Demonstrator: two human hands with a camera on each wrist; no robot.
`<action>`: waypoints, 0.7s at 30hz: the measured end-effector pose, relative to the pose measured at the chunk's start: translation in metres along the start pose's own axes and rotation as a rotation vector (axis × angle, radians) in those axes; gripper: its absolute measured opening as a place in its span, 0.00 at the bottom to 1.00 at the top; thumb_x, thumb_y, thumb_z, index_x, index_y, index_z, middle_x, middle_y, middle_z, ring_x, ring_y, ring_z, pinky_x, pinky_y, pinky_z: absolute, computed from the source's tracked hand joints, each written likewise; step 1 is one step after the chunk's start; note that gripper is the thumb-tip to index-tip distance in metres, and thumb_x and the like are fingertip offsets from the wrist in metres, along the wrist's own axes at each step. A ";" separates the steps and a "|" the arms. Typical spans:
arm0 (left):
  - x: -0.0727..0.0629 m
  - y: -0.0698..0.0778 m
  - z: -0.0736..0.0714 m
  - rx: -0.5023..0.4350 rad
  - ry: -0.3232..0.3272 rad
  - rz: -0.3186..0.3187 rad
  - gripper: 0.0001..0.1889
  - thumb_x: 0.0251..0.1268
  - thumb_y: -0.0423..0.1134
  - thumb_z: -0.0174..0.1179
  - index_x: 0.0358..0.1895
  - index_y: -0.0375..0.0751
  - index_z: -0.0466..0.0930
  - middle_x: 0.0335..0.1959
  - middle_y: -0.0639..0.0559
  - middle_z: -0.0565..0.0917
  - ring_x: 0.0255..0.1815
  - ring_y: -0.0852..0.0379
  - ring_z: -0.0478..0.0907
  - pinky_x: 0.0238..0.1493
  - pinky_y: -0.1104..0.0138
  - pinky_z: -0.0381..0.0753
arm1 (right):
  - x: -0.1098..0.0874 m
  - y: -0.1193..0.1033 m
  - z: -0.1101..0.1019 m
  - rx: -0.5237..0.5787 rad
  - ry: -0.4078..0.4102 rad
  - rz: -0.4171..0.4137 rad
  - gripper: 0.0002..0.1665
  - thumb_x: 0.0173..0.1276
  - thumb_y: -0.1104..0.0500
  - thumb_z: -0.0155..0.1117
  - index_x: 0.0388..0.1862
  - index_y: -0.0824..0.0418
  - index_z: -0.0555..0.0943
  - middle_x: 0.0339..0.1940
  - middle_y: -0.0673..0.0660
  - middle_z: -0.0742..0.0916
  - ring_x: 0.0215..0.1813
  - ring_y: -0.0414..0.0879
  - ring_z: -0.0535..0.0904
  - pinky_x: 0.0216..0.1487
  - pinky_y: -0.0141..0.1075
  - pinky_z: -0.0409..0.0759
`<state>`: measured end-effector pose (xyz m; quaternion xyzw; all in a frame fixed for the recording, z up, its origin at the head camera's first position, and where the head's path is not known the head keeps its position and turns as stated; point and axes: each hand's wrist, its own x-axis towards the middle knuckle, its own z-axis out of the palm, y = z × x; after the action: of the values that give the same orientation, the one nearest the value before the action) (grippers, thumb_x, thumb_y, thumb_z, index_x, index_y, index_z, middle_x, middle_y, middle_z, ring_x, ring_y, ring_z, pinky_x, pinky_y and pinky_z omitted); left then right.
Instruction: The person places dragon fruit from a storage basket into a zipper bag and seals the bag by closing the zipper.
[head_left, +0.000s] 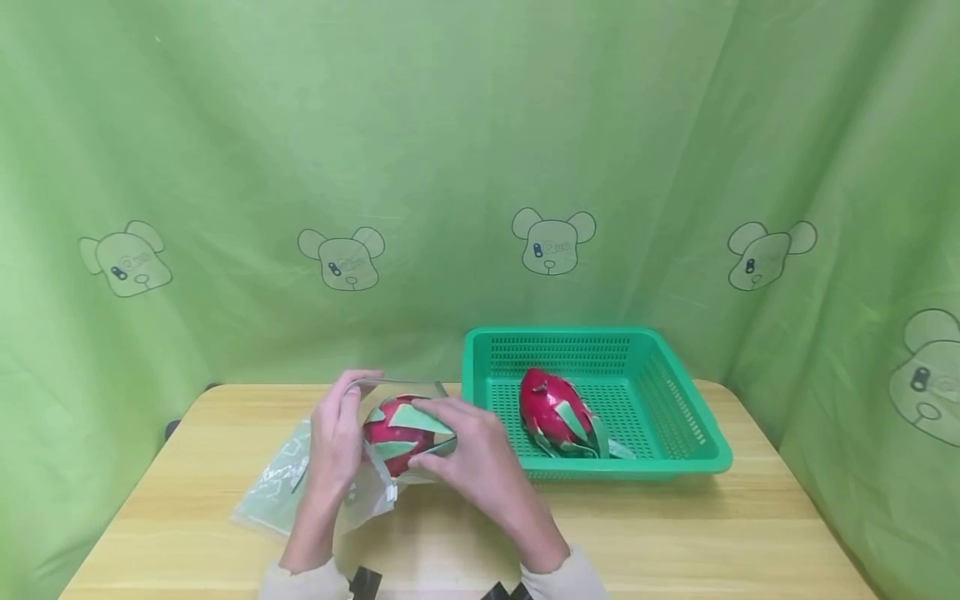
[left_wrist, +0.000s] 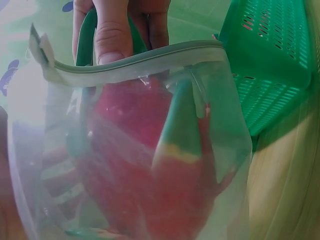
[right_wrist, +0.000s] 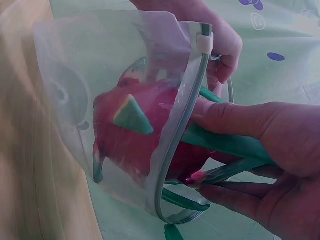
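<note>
A red dragon fruit [head_left: 400,442] with green scales lies partly inside a clear zip bag [head_left: 281,483]. My right hand [head_left: 480,442] grips the fruit by its leafy end at the bag's mouth. Thumb and fingers of that hand lie on opposite sides of the green scales in the right wrist view. My left hand [head_left: 337,433] holds the bag's rim, its fingers bent at the far edge. The mouth gapes around the fruit, and a white slider [right_wrist: 205,44] sits at one end of the zip. Through the plastic, the fruit's body [left_wrist: 145,165] shows in the left wrist view.
A green perforated basket [head_left: 708,462] stands right of my hands on the wooden table [head_left: 187,500]. Inside it rests another dragon fruit [head_left: 547,408], with a bit of clear plastic beside it. A green curtain [head_left: 450,150] with bear drawings hangs behind and at the sides.
</note>
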<state>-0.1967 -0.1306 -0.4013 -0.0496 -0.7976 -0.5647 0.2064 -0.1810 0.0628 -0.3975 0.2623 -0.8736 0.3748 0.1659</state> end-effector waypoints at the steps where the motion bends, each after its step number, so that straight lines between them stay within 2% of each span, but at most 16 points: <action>1: 0.000 0.000 0.000 0.002 0.000 0.000 0.20 0.83 0.40 0.38 0.56 0.39 0.81 0.58 0.44 0.84 0.64 0.46 0.77 0.68 0.39 0.68 | 0.000 0.000 0.000 -0.002 -0.001 -0.007 0.40 0.50 0.57 0.87 0.64 0.53 0.83 0.60 0.50 0.87 0.61 0.47 0.83 0.59 0.41 0.83; 7: -0.001 0.000 0.001 0.012 -0.006 0.013 0.20 0.83 0.40 0.38 0.56 0.38 0.81 0.58 0.43 0.84 0.63 0.45 0.78 0.68 0.40 0.69 | -0.001 0.000 0.003 -0.013 -0.012 -0.051 0.41 0.48 0.61 0.87 0.65 0.54 0.83 0.60 0.50 0.86 0.60 0.46 0.83 0.57 0.38 0.83; 13: -0.001 0.000 0.001 0.008 -0.010 0.014 0.20 0.83 0.40 0.39 0.56 0.40 0.82 0.58 0.44 0.84 0.63 0.46 0.78 0.68 0.40 0.69 | -0.001 0.000 0.005 -0.008 -0.015 -0.069 0.41 0.49 0.61 0.86 0.65 0.55 0.82 0.59 0.49 0.86 0.60 0.45 0.83 0.58 0.38 0.83; 21: -0.001 0.000 0.005 0.012 -0.034 0.014 0.19 0.83 0.40 0.39 0.56 0.41 0.82 0.58 0.45 0.84 0.62 0.47 0.78 0.69 0.41 0.68 | -0.001 0.001 0.009 -0.023 -0.041 -0.058 0.41 0.49 0.60 0.87 0.64 0.55 0.82 0.58 0.49 0.87 0.59 0.45 0.83 0.58 0.38 0.83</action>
<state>-0.1968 -0.1258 -0.4026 -0.0635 -0.8039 -0.5575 0.1972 -0.1820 0.0570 -0.4050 0.2933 -0.8730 0.3545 0.1620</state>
